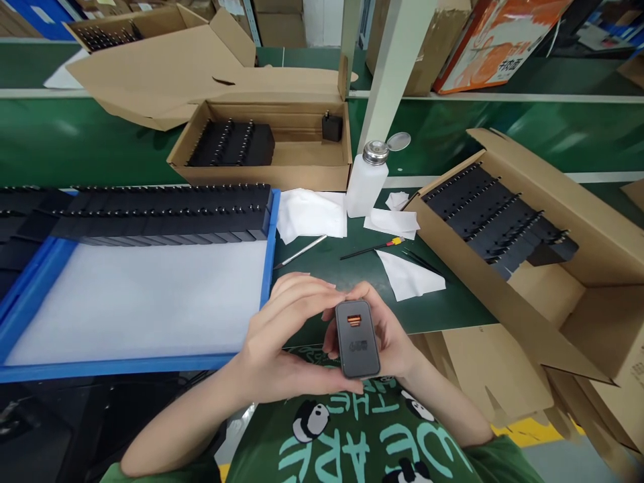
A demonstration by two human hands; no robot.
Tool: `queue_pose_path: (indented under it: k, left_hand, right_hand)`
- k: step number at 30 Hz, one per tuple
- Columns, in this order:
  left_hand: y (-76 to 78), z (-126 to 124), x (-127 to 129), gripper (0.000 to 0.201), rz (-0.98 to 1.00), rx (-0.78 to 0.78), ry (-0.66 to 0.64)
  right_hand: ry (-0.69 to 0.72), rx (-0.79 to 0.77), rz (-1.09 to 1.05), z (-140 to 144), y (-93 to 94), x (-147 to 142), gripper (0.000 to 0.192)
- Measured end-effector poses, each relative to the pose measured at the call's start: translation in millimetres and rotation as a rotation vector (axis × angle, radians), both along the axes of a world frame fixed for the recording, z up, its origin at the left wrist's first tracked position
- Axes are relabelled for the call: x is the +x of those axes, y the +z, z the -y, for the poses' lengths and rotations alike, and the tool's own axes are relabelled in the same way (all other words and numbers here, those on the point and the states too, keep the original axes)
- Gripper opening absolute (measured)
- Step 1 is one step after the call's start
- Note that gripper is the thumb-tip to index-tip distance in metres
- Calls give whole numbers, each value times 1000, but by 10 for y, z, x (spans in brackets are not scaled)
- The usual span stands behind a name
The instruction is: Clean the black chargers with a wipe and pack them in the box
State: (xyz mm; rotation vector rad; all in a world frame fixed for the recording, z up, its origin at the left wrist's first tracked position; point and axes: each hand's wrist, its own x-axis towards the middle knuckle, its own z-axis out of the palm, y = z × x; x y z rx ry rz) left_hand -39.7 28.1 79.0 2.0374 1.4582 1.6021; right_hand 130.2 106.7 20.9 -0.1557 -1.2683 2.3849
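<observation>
My left hand (282, 335) & right hand (390, 339) both wrap round one small dark charger (357, 339), close to my tummy at 6 o'clock. Left fingers curl over its side, thumb under the bottom end; right fingers are shut behind it. Its port end, w/ an orange slot, points up to 12.

I think it's light, hard & smooth, so prob a bit slippery. Best to pinch the two long sides, not the shiny face.

At 9 o'clock is a blue tray (270, 231) w/ rows of black chargers (151, 215) at its far edge. At 12, an open cardboard box (261, 171) w/ more. Just past my fingers lie a white wipe (309, 213), a thin metal tool (300, 252), a white pump bottle (366, 178) & a stick w/ a yellow & red end (372, 249). At 3, a big box of chargers (594, 221). Nothing blocks my hands; the small tools sit near, so watch them.
</observation>
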Motion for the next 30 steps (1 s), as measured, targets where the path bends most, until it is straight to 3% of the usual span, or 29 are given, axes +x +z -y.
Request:
queue_pose_path:
  k: [4,7,10,13,15,17,19,20,23,25,27,30]
  left_hand:
    - [6,21,-3,79,-17,12,11]
    - [27,40,12,68,-247,43,47]
    - [39,56,6,49,-528,106,-25]
    - [-17,97,-70,34,-570,160,-134]
    - [-103,143,-143,27,-455,146,-151]
    - [-209,184,-184,24,-277,44,-10]
    - [-310,205,-145,37,-59,-79,175]
    - [-354,207,-90,45,61,-128,198]
    - [-469,196,150,62,461,-231,-25]
    - [-529,182,271,54,708,-351,-156]
    - [-560,152,301,39,888,-448,-167]
    - [-517,47,259,46,1020,-473,-103]
  right_hand:
    - [-45,84,21,-9,40,-20,75]
    - [-141,200,63,-35,77,-32,65]
    - [-252,260,115,-76,119,-14,59]
    - [-381,305,177,-136,144,34,58]
    - [-457,331,213,-183,151,65,58]
    - [-519,353,237,-221,165,84,58]
    - [-569,395,255,-239,199,82,58]
    - [-587,435,259,-240,226,74,58]
    - [-632,638,293,-229,338,49,56]
    - [-672,771,343,-230,417,50,57]
    - [-701,867,390,-243,477,69,60]
    - [-695,955,403,-267,522,100,62]
